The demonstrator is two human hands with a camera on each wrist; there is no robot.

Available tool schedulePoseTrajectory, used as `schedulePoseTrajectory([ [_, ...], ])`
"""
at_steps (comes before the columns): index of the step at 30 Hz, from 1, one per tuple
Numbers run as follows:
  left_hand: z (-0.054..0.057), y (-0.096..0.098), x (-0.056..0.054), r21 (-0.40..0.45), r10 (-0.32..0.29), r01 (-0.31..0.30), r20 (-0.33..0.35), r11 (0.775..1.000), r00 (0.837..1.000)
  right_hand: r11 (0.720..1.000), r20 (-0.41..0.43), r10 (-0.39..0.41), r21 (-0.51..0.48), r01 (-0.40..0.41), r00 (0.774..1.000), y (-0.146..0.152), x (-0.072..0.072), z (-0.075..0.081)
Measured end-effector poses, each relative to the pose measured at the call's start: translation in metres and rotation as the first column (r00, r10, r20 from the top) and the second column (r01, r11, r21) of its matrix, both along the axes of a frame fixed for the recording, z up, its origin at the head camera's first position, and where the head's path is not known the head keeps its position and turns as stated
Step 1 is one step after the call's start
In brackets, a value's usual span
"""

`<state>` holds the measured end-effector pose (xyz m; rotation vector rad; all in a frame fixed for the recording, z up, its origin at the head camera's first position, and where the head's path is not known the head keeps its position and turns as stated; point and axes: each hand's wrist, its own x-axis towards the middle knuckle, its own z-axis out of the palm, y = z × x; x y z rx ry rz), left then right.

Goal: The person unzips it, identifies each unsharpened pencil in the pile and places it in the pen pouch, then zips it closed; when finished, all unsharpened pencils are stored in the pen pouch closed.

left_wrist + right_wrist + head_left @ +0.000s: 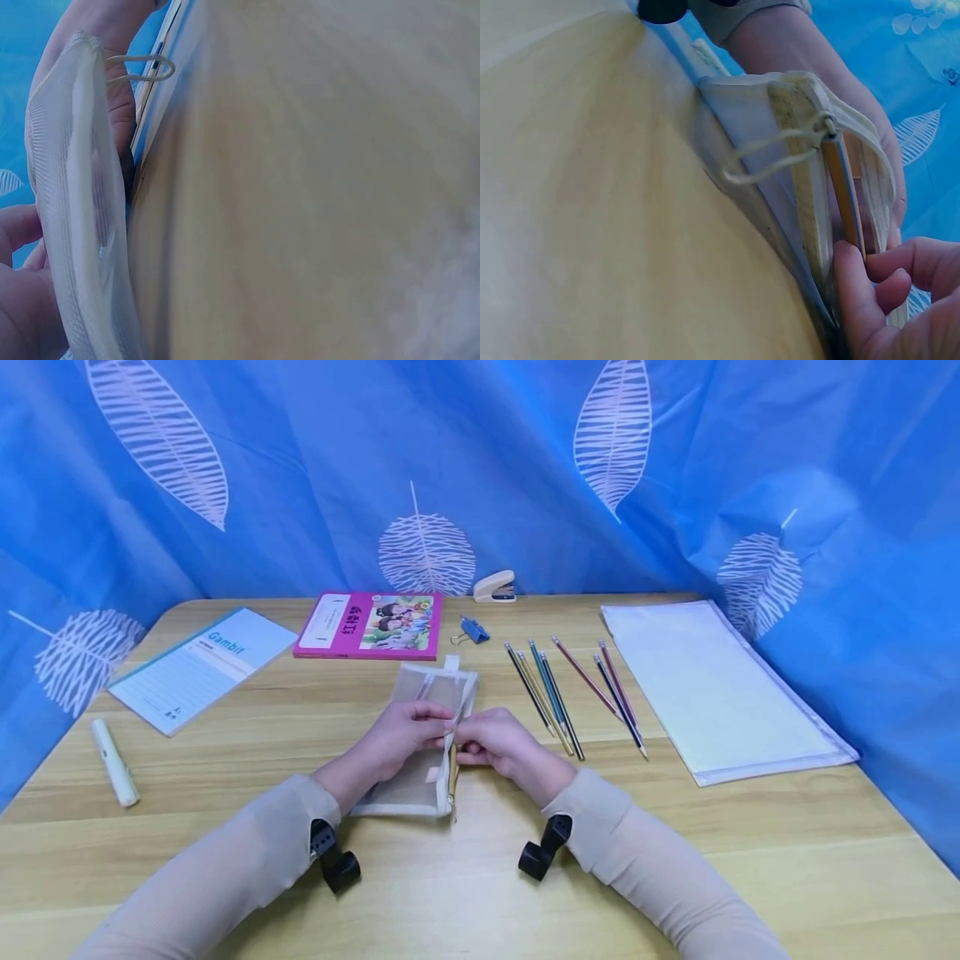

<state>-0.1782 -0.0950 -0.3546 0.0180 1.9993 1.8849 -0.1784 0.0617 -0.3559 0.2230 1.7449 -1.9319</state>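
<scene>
Head view: a blue curtain (510,460) printed with white leaves is hanging behind the far edge of the wooden desk (457,910). A flat white folder (727,685) is lying along the right edge, its narrow far end sitting near the far edge. A pale blue notebook (202,668) is lying at an angle near the far left corner. A pink book (367,627) is lying by the far edge, left of its midpoint.

A mesh pouch (408,789) is occupying the middle of the desk, its side opening facing the right edge. The left hand (397,735) is reaching across the pouch, its fingers clamping the rim of the opening. The right hand (502,743) is working at that opening, its thumb and finger pinching the end of a slender orange stick (845,196).

Several pencils (587,677) are lying in two groups between the pouch and the folder. A capped marker (115,762) is lying near the left edge. A cream stapler (495,587) is resting at the far edge; a blue binder clip (474,629) is lying just nearer, beside the book. A thin cord loop (772,169) is hanging from the pouch's zip end.
</scene>
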Motion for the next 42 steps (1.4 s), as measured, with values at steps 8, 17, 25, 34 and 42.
schedulePoseTrajectory([
  [8, -0.001, -0.003, 0.000, 0.045, 0.015, -0.016, 0.029, 0.999, 0.999, 0.999, -0.017, -0.025, -0.031, 0.024, 1.000, -0.006, 0.001, -0.001],
  [17, -0.001, -0.007, -0.001, 0.101, 0.023, -0.031, 0.073, 0.994, 0.997, 0.998, -0.038, -0.060, -0.031, 0.059, 0.997, -0.013, -0.003, -0.001],
  [25, -0.001, -0.009, -0.001, 0.090, 0.006, -0.012, 0.059, 0.996, 0.998, 0.998, -0.022, -0.057, -0.040, 0.056, 0.998, -0.013, -0.005, -0.002],
  [34, -0.004, -0.013, -0.002, 0.058, 0.003, -0.005, 0.027, 0.998, 1.000, 0.998, -0.024, -0.040, -0.043, 0.039, 0.999, -0.010, -0.002, -0.001],
  [42, -0.004, -0.015, -0.002, 0.032, 0.008, -0.009, 0.031, 0.999, 1.000, 0.997, -0.081, 0.065, 0.043, -0.061, 0.995, 0.000, 0.002, 0.001],
])
